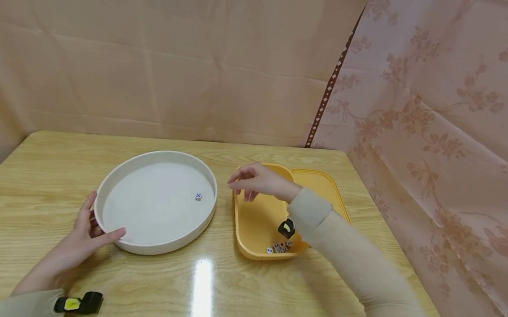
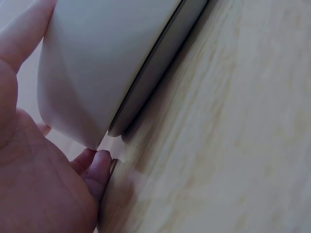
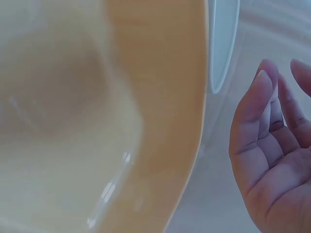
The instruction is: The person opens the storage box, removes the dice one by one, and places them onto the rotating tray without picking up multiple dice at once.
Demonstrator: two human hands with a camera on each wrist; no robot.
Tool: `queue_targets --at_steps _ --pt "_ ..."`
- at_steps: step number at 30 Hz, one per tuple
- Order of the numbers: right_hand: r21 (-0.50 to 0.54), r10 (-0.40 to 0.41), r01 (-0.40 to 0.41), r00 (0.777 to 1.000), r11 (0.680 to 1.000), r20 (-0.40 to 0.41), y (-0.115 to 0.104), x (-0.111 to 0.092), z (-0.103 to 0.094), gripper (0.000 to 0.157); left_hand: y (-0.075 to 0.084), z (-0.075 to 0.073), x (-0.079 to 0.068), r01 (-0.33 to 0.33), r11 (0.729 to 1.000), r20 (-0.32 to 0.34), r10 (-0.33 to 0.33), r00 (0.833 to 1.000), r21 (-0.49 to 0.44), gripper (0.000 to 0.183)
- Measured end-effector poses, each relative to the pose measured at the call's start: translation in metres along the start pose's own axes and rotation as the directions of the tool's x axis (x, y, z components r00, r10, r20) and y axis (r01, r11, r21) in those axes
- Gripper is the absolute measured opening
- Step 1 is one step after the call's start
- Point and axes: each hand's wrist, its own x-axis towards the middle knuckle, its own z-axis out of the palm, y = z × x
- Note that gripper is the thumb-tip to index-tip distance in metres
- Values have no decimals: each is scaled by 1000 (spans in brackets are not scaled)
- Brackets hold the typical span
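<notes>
My left hand [image 1: 84, 234] holds the near left side of a round white tray [image 1: 154, 201], with the thumb over the rim. In the left wrist view, fingertips [image 2: 99, 170] reach the underside of the tray wall [image 2: 102, 63]. A single white die [image 1: 198, 197] lies inside the tray toward its right side. Above the left edge of a yellow plastic box [image 1: 255, 220] hovers my right hand [image 1: 263, 181], its fingers loosely bent. The right wrist view shows nothing between the thumb and fingers of that hand [image 3: 274, 150]. Several dice [image 1: 281, 248] sit at the box's near end.
A yellow lid [image 1: 322, 187] lies on the wooden table [image 1: 214, 294] to the right of the box, partly behind my right arm. Beige cloth [image 1: 177, 70] hangs behind the table, and pink flowered cloth [image 1: 442, 129] covers the right side.
</notes>
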Motion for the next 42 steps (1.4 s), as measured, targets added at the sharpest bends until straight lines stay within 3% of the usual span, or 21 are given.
queue_targets --at_steps 9,19,28,35,42 --pt "-67 22 -20 999 998 37 -6 -24 0 26 1 -3 2 -11 1000 -4 11 1000 12 113" --pt "-117 21 -12 997 993 75 -2 -45 4 27 2 -4 2 22 1000 5 -22 1000 18 113" --pt "-103 26 -17 996 995 90 17 -62 8 25 3 -4 2 13 999 10 -13 1000 33 112" --pt "-95 66 -52 986 994 151 35 -68 13 28 3 -4 2 -1 1000 7 1 1000 27 112" --pt "-93 98 -79 969 993 226 48 -72 15 24 5 -4 1 26 1000 17 -26 1000 -5 113"
